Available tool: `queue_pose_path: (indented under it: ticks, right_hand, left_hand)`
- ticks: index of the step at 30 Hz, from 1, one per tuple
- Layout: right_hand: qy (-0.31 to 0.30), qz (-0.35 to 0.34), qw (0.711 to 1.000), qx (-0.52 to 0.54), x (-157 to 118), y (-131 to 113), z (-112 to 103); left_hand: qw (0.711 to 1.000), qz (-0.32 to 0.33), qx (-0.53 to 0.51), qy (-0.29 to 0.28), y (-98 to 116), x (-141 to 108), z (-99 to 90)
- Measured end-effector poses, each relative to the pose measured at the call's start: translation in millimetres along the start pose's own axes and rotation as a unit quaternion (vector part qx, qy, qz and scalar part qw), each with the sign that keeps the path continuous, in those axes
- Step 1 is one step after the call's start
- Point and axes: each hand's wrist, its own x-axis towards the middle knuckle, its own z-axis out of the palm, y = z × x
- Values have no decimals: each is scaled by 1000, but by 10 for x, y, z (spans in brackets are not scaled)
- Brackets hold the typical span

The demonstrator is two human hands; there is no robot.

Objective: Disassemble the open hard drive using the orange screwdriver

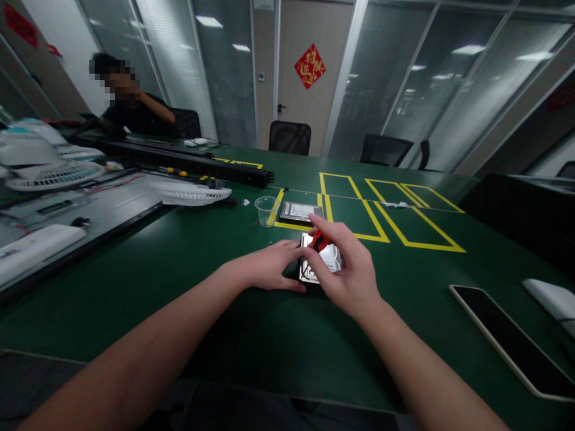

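A silver hard drive (330, 258) lies on the green table with its shiny metal face up. My left hand (276, 265) holds its left side, thumb at the near corner and fingers at the far edge. Above the drive, my right hand (348, 269) grips a red and black screwdriver handle (320, 240) between thumb and fingers. The tool's tip is too small to tell. A second hard drive (299, 212), label up, rests just beyond, inside yellow tape. Beside it on the left stands a clear plastic cup (266, 212).
White fan parts (191, 193) and a metal panel (103, 206) cover the left side, near a long black bar (193, 161). A tablet-like device (507, 335) lies at the right. A person (139, 111) sits at the far left. Yellow tape rectangles (433, 245) mark the table (404, 299).
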Motion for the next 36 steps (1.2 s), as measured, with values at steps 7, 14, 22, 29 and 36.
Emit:
queue_pose_path:
  ticks: [7, 14, 22, 29, 36]
  right_hand:
    - [-25, 8, 1000, 3, 4, -34, -14]
    - [2, 14, 1000, -16, -6, 29, -11]
    - [-19, 23, 999, 22, -30, -24, -4]
    - [15, 26, 1000, 2, -34, 35, 9]
    - [7, 15, 1000, -3, -22, 4, 3]
  left_hand:
    - [1000, -12, 10, -13, 0, 11, 0]
    - [1000, -19, 10, -4, -41, -8, 22]
    - [1000, -14, 14, -18, -8, 9, 5]
    - [999, -29, 11, -10, -2, 2, -4]
    - [999, -32, -4, -10, 12, -1, -13]
